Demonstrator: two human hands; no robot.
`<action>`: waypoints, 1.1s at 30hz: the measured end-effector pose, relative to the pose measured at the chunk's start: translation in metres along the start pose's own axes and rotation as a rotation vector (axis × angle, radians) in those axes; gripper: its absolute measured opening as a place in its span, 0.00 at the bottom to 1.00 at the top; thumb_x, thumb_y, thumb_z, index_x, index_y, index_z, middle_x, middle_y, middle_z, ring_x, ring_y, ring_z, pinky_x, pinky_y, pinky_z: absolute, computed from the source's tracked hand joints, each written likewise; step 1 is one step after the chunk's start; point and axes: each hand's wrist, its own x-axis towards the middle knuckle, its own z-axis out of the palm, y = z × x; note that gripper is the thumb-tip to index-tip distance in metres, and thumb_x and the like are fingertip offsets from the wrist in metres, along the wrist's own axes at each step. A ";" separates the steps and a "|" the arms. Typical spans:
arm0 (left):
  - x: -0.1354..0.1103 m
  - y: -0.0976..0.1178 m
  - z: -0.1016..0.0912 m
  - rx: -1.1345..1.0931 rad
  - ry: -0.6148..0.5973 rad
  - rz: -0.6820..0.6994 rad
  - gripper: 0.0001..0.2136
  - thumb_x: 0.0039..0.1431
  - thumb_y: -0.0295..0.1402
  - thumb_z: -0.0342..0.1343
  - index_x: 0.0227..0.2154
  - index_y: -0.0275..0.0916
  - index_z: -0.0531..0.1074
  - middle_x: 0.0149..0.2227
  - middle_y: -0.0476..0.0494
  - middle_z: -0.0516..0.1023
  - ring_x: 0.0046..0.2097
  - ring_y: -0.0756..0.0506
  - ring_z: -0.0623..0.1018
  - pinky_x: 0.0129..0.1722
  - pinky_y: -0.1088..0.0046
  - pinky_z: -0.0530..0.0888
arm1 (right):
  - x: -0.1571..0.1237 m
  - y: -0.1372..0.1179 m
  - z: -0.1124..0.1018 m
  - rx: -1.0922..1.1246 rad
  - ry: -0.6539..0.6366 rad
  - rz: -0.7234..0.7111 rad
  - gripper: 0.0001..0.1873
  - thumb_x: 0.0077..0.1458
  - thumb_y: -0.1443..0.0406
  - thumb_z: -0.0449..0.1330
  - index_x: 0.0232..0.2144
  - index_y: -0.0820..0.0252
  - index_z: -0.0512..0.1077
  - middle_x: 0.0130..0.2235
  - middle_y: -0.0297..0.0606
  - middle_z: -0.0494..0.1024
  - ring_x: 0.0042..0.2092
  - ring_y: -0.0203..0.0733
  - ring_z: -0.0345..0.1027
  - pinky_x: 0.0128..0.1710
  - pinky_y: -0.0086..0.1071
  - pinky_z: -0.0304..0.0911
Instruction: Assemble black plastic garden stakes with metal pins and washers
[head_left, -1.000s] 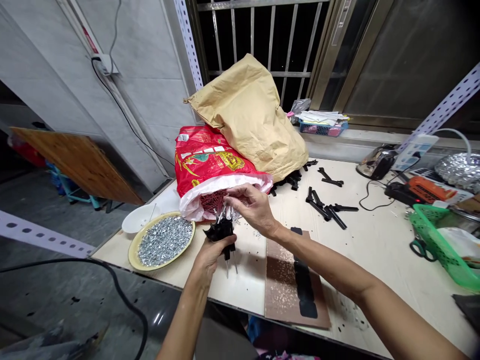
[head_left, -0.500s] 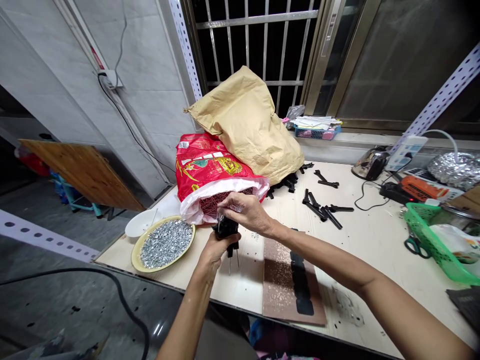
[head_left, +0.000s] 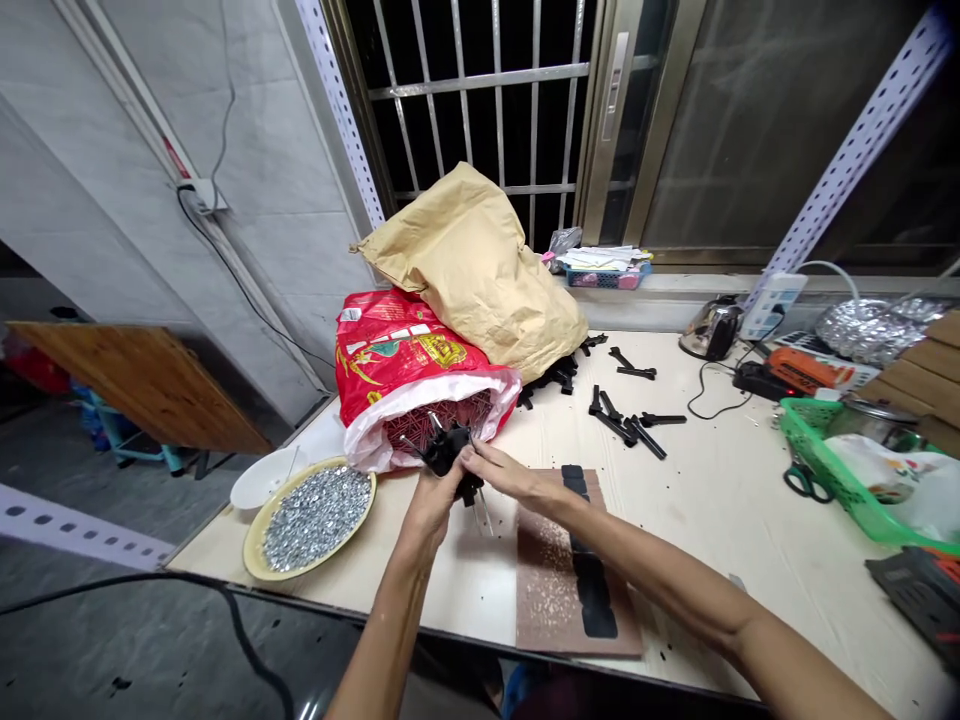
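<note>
Black parts (head_left: 444,452) are clasped in your left grip (head_left: 430,506); your right grip (head_left: 511,476) touches them, its hold unclear. If you slacken, the metal rods (head_left: 487,513) could slide out.

Your bench (head_left: 720,520) says small workshop: near left, a yellow bowl (head_left: 252,550) heaped with metal bits (head_left: 315,515), too small to name for certain; beyond it, a red sack (head_left: 401,348) of thin rods (head_left: 411,424); to the right, loose black parts (head_left: 646,436).
</note>
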 end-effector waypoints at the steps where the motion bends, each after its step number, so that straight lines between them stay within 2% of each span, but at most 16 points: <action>1: 0.001 -0.002 0.005 0.016 0.028 0.050 0.29 0.40 0.46 0.66 0.45 0.34 0.73 0.43 0.37 0.78 0.46 0.40 0.76 0.42 0.68 0.72 | -0.002 0.002 0.003 0.059 0.007 0.010 0.25 0.58 0.49 0.52 0.46 0.61 0.70 0.40 0.38 0.75 0.43 0.39 0.69 0.46 0.35 0.66; 3: 0.003 -0.004 0.013 0.060 0.084 0.117 0.28 0.46 0.50 0.61 0.46 0.35 0.71 0.45 0.38 0.77 0.48 0.40 0.75 0.43 0.70 0.72 | -0.004 0.005 0.007 0.151 -0.002 0.031 0.25 0.58 0.50 0.53 0.51 0.60 0.65 0.43 0.38 0.73 0.46 0.39 0.67 0.48 0.35 0.65; 6: 0.006 -0.003 0.019 0.128 0.128 0.105 0.29 0.48 0.53 0.57 0.45 0.34 0.72 0.40 0.38 0.79 0.46 0.39 0.76 0.41 0.69 0.72 | -0.005 0.005 0.007 0.182 0.034 -0.016 0.25 0.57 0.53 0.55 0.52 0.60 0.63 0.44 0.39 0.73 0.47 0.40 0.67 0.48 0.34 0.65; 10: 0.012 0.002 0.020 0.182 0.175 0.147 0.26 0.47 0.51 0.60 0.44 0.36 0.74 0.39 0.39 0.79 0.45 0.39 0.76 0.43 0.69 0.71 | -0.008 0.002 0.002 0.086 0.186 -0.027 0.23 0.58 0.58 0.54 0.53 0.61 0.61 0.47 0.40 0.71 0.49 0.41 0.65 0.49 0.34 0.64; 14: 0.014 0.008 0.025 0.360 0.041 0.114 0.22 0.37 0.46 0.67 0.33 0.35 0.76 0.31 0.41 0.78 0.39 0.39 0.76 0.39 0.69 0.71 | -0.012 0.010 -0.004 -0.112 0.386 0.072 0.17 0.56 0.62 0.54 0.48 0.60 0.65 0.41 0.38 0.74 0.42 0.40 0.68 0.42 0.33 0.65; 16: 0.010 0.012 0.029 0.396 -0.033 0.108 0.21 0.36 0.45 0.68 0.30 0.34 0.76 0.30 0.41 0.78 0.38 0.40 0.76 0.38 0.70 0.70 | -0.015 0.013 -0.007 -0.177 0.444 0.106 0.16 0.53 0.63 0.57 0.45 0.60 0.66 0.39 0.37 0.74 0.40 0.41 0.68 0.40 0.33 0.66; 19: 0.000 0.019 0.039 0.318 -0.146 0.028 0.23 0.41 0.47 0.65 0.35 0.32 0.76 0.30 0.41 0.78 0.37 0.41 0.76 0.38 0.69 0.70 | -0.024 0.005 -0.010 -0.174 0.463 0.109 0.13 0.55 0.63 0.55 0.43 0.60 0.66 0.38 0.37 0.74 0.39 0.41 0.68 0.39 0.33 0.65; 22: -0.008 0.023 0.048 0.201 -0.201 0.015 0.26 0.43 0.48 0.64 0.43 0.34 0.74 0.36 0.39 0.79 0.41 0.41 0.76 0.41 0.69 0.71 | -0.032 -0.011 -0.011 -0.118 0.457 -0.014 0.16 0.59 0.62 0.52 0.49 0.58 0.62 0.43 0.38 0.73 0.42 0.40 0.68 0.42 0.32 0.65; 24: -0.008 0.022 0.054 0.134 -0.211 0.045 0.27 0.43 0.46 0.65 0.45 0.36 0.74 0.41 0.39 0.79 0.46 0.41 0.75 0.46 0.68 0.70 | -0.033 -0.018 -0.014 -0.093 0.509 -0.081 0.18 0.61 0.60 0.50 0.51 0.59 0.61 0.45 0.40 0.72 0.46 0.41 0.67 0.46 0.33 0.64; 27: -0.005 0.017 0.059 0.074 -0.226 0.064 0.27 0.42 0.44 0.66 0.46 0.37 0.73 0.44 0.38 0.78 0.49 0.41 0.74 0.51 0.66 0.68 | -0.030 -0.016 -0.020 -0.135 0.611 -0.060 0.17 0.62 0.57 0.48 0.47 0.61 0.65 0.45 0.43 0.72 0.48 0.43 0.66 0.50 0.36 0.61; 33: 0.000 0.009 0.062 0.108 -0.256 0.057 0.25 0.46 0.42 0.65 0.47 0.38 0.72 0.47 0.38 0.77 0.54 0.41 0.72 0.54 0.65 0.66 | -0.031 -0.011 -0.033 -0.157 0.556 -0.005 0.17 0.55 0.59 0.57 0.46 0.60 0.66 0.37 0.36 0.75 0.38 0.40 0.68 0.39 0.31 0.65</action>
